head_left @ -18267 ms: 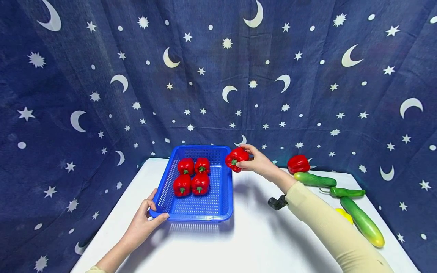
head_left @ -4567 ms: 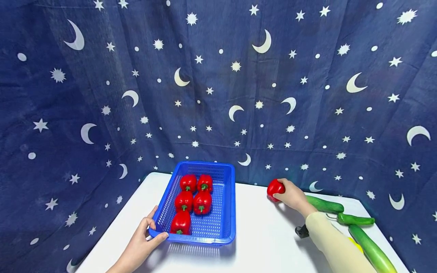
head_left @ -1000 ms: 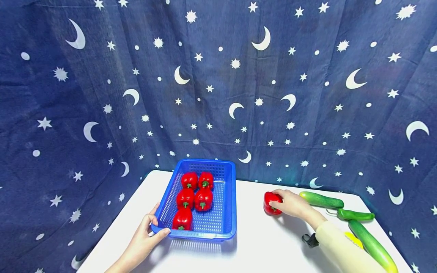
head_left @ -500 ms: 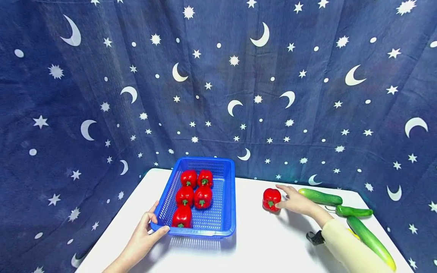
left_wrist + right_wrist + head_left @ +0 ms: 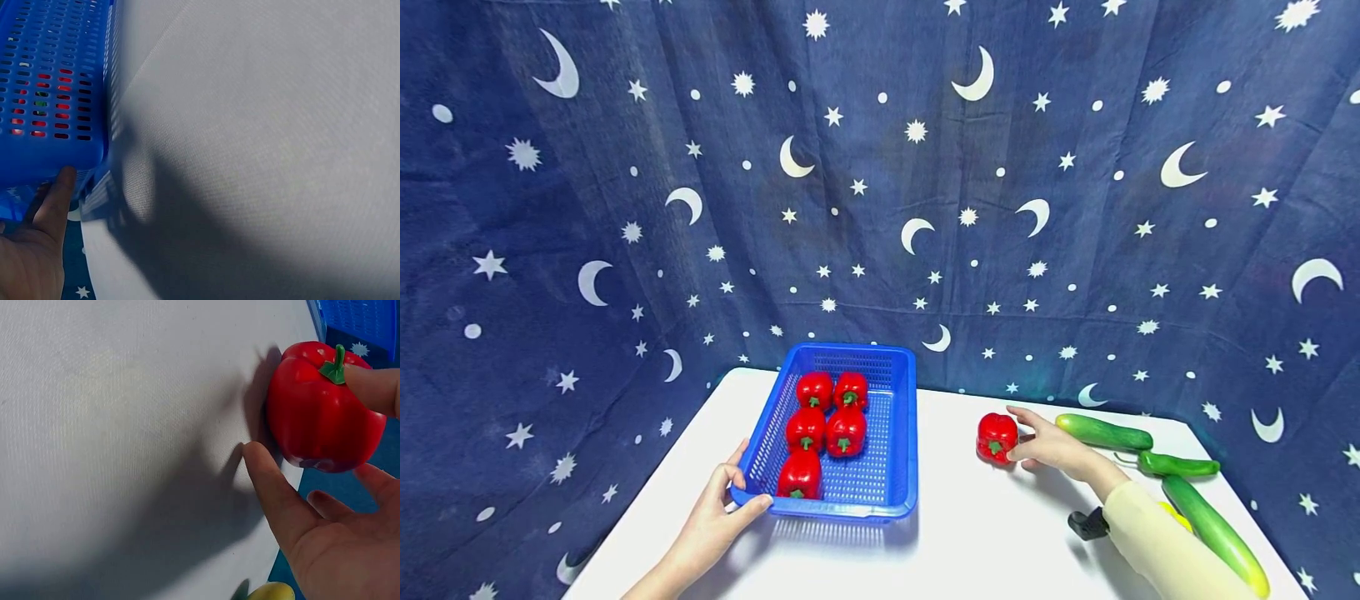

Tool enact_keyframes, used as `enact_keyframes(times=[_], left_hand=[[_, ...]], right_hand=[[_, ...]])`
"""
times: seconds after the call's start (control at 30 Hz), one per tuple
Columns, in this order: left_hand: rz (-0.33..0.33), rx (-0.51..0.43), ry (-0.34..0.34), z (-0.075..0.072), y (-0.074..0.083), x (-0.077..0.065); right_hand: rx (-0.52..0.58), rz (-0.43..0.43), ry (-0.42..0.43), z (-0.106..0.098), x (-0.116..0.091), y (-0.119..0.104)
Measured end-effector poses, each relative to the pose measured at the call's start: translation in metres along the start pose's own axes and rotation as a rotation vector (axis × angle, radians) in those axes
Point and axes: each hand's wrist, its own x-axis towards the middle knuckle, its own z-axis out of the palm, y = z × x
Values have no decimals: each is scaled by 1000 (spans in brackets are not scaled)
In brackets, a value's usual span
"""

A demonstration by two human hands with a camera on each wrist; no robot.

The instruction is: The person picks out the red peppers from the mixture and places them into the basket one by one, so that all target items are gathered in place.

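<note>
My left hand (image 5: 711, 517) grips the near left corner of the blue plastic basket (image 5: 917, 450), thumb over the rim; the left wrist view shows the hand (image 5: 37, 250) at the perforated basket wall (image 5: 53, 153). Several red bell peppers (image 5: 805, 429) sit in the basket, stems facing me. On the table right of it stands another red bell pepper (image 5: 997, 433). My right hand (image 5: 1056, 446) is at this pepper's right side with its fingers spread. In the right wrist view, one digit overlaps the pepper (image 5: 325, 419) by its green stem, while another fingertip points down to the tabletop.
Right of my right hand lie a cucumber (image 5: 1105, 432), a long green pepper (image 5: 1180, 465), a second cucumber (image 5: 1213, 529) and a yellow item (image 5: 1176, 515) partly behind the sleeve. A black wrist camera (image 5: 1088, 523) hangs under the right wrist. A blue star-patterned cloth (image 5: 880, 208) backs the white table (image 5: 977, 533).
A fifth pepper joined the basket after the oldest frame. The right hand brought the last red pepper nearer and left, turned its stem toward me, then loosened its fingers. The left hand stays on the basket.
</note>
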Motion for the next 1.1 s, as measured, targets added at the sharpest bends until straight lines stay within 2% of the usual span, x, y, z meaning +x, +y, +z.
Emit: enact_keyframes(times=[0.43,0.7,1.1], left_hand=[[-29,-6,-12,-1,0,1],[-17,-14,-12,-1,0,0],[-40,-13,-21,-1,0,1]], right_hand=[[-32,19,10,10,7,-1],[-41,-5,-12,12,8,-2],[-98,6,17,16,10,-2]])
